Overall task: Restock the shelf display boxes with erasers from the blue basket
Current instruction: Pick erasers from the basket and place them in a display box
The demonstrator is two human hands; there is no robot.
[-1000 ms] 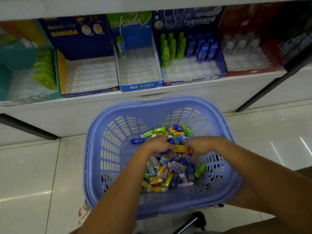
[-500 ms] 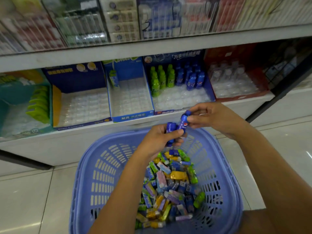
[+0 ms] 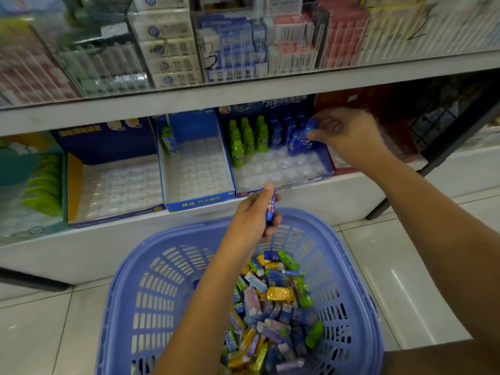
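The blue basket (image 3: 151,288) sits on the floor below me, holding a heap of mixed wrapped erasers (image 3: 270,307). My left hand (image 3: 254,220) hovers above the basket's far rim and grips a blue bottle-shaped eraser (image 3: 270,209). My right hand (image 3: 343,133) reaches into the dark blue display box (image 3: 284,182) on the shelf and pinches another blue bottle eraser (image 3: 309,128) beside the standing blue ones (image 3: 284,131). Green bottle erasers (image 3: 244,139) stand at the box's left.
A light blue display box (image 3: 200,204) with one green-and-white eraser (image 3: 169,140) stands to the left, then a navy-and-yellow box (image 3: 113,215) and a teal box (image 3: 16,228) with green pieces. A red box (image 3: 351,101) is at right. An upper shelf (image 3: 243,90) overhangs.
My right hand has carried its blue bottle eraser from above the basket up into the dark blue box. My left hand rose a little, still gripping its eraser. The view tilted up.
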